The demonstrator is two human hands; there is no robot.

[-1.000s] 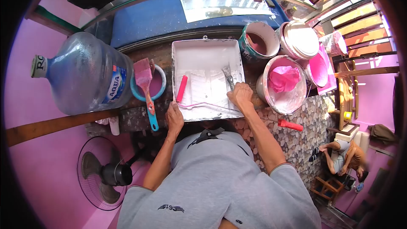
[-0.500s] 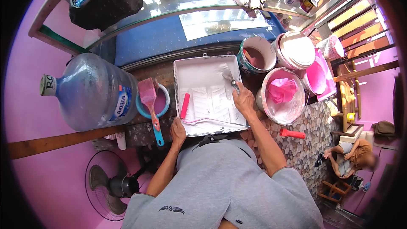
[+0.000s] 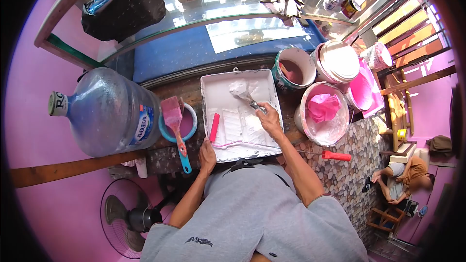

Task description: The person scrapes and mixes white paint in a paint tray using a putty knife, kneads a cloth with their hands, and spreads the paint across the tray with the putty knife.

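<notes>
My right hand (image 3: 269, 120) grips the handle of a putty knife (image 3: 250, 100). Its blade, coated in white paint, rests over the upper part of a white paint tray (image 3: 273, 92). At the tray's near left corner, my left hand (image 3: 207, 155) holds the rim, its fingers partly hidden. A small paint roller with a pink sleeve (image 3: 214, 127) lies across the tray. Its wire frame runs over the near edge, and its red handle (image 3: 336, 156) sticks out to the right. White paint covers the tray's floor and ribs.
Left of the tray, a pink-stained brush (image 3: 173, 116) lies across a blue-rimmed bowl (image 3: 193, 126), beside a large water bottle (image 3: 114, 114). Several paint buckets, one a white bucket (image 3: 310, 128) with a pink cloth, stand to the right. A fan (image 3: 128, 218) is lower left; a person (image 3: 407, 179) sits far right.
My right hand has moved the putty knife left from the tray's right side towards its upper middle, and more white paint shows on the blade. My left hand stays at the corner.
</notes>
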